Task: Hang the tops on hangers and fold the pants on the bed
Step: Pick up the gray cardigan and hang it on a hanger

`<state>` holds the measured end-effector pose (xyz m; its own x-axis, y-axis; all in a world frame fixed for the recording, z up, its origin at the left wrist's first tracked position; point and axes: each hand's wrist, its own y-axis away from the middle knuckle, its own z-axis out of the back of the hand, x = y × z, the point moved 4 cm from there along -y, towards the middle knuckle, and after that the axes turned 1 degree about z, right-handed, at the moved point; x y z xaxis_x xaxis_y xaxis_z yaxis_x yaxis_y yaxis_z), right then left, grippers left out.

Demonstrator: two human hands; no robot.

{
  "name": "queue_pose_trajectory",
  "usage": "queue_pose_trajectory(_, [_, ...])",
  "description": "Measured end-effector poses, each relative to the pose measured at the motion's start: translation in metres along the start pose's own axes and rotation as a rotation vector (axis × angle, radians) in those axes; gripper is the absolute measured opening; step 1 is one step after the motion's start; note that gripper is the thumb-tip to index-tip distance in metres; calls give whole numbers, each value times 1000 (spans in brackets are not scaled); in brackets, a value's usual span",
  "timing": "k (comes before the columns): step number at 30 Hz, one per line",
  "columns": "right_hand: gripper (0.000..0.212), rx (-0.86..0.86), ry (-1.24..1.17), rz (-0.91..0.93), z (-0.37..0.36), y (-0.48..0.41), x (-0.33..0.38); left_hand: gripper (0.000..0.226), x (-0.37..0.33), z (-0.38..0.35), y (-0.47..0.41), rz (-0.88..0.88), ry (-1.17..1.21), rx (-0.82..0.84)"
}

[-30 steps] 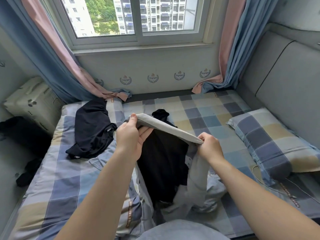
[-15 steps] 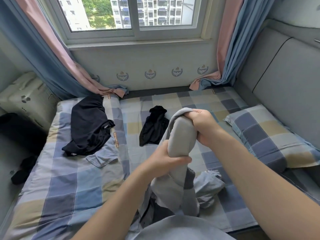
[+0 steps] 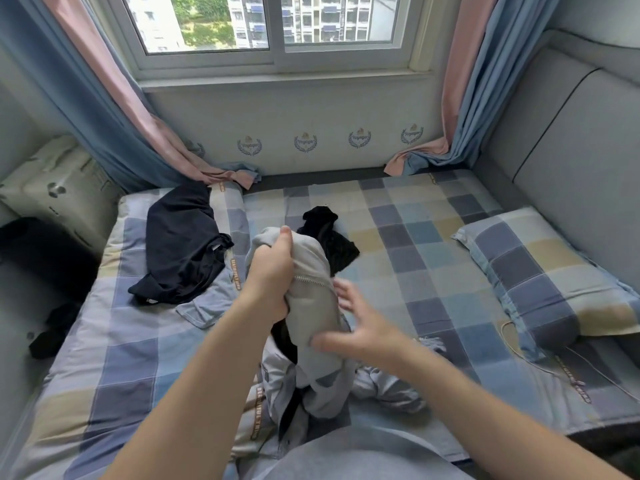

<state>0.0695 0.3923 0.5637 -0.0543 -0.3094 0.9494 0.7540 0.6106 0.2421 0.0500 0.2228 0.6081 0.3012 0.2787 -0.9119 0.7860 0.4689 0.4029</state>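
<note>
The left hand (image 3: 268, 278) is gripping a grey garment (image 3: 311, 310) near its upper end, fingers curled tight into the cloth and thumb pointing up. The garment is being held up above the middle of the bed (image 3: 415, 220). A zip (image 3: 311, 280) is showing just beside the knuckles. Whether it is a top or a pair of pants cannot be told from here.

The right hand (image 3: 367, 330) is hovering open at the garment's right side, fingers spread and blurred. Its thumb is lying against the grey cloth, though the blur is making the contact hard to judge.

The garment's lower end is hanging down into a heap (image 3: 384, 386) of pale crumpled cloth at the near edge of the bed, where a dark piece (image 3: 285, 336) is also showing beneath the left wrist.

The bed, covered in a checked sheet, is carrying the other clothes. A navy top (image 3: 183, 244) is lying crumpled toward the left side. A black garment (image 3: 332, 244) is lying near the middle, partly hidden behind the grey one. A checked pillow (image 3: 540, 271) is resting on the right, with a thin cable (image 3: 512, 341) trailing just beside it.

Left of the bed a wrapped package (image 3: 59, 192) is standing against the wall; what it is holding cannot be seen. Blue and pink curtains (image 3: 114, 109) are hanging on both sides of the window (image 3: 277, 29).
</note>
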Motion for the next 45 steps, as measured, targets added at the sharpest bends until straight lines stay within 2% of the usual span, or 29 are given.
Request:
queue_pose_trajectory(2, [90, -23, 89, -87, -23, 1, -25, 38, -6, -8, 7, 94, 151, 39])
queue_pose_trajectory(3, [81, -81, 106, -109, -27, 0, -33, 38, -8, -12, 10, 139, 208, 87])
queue_pose_trajectory(5, [31, -187, 54, -92, -22, -5, -41, 36, -10, -17, 13, 191, 279, 145])
queue_pose_trajectory(6, [17, -236, 47, -82, -14, -6, -41, 36, -9, -17, 12, 197, 291, 140])
queue_pose_trajectory(8, [26, -323, 95, -95, 9, -8, -44, 32, -7, -10, 8, 175, 306, 100])
queue_pose_trajectory(11, [22, -379, 156, -104, 41, -9, -35, 26, -1, 5, -3, 124, 300, 118])
queue_pose_trajectory(15, [22, -431, 134, -95, 68, -16, -8, 35, 17, 6, 3, 68, -9, 314])
queue_pose_trajectory(18, [25, -474, -21, -113, 74, -25, 19, 40, 33, -9, 23, 4, -221, 491])
queue_pose_trajectory(22, [19, -453, -227, -76, 72, -33, 52, 47, 66, -30, 38, -103, -565, 616])
queue_pose_trajectory(24, [19, -433, -300, -47, 70, -34, 62, 42, 80, -33, 36, -125, -680, 609])
queue_pose_trajectory(26, [17, -424, -351, -22, 69, -34, 66, 22, 89, -27, 29, -130, -707, 532])
queue_pose_trajectory(28, [14, -407, -377, -15, 66, -31, 61, 29, 91, -17, 19, -101, -667, 430])
queue_pose_trajectory(33, [27, -350, -137, -3, 52, -6, 26, 23, 81, 1, 4, 86, -306, 220])
queue_pose_trajectory(37, [35, -187, 40, -131, 23, 6, -23, 24, 69, -3, 9, 181, -59, 207])
queue_pose_trajectory(40, [65, -108, 111, -286, 3, 5, -60, 23, 57, -11, 16, 207, 88, 207])
queue_pose_trajectory(43, [94, -165, 118, -300, -1, -1, -83, 18, 45, -17, 24, 266, 255, 235])
queue_pose_trajectory(45, [98, -218, 135, -302, 3, -6, -93, 12, 39, -18, 26, 304, 335, 244])
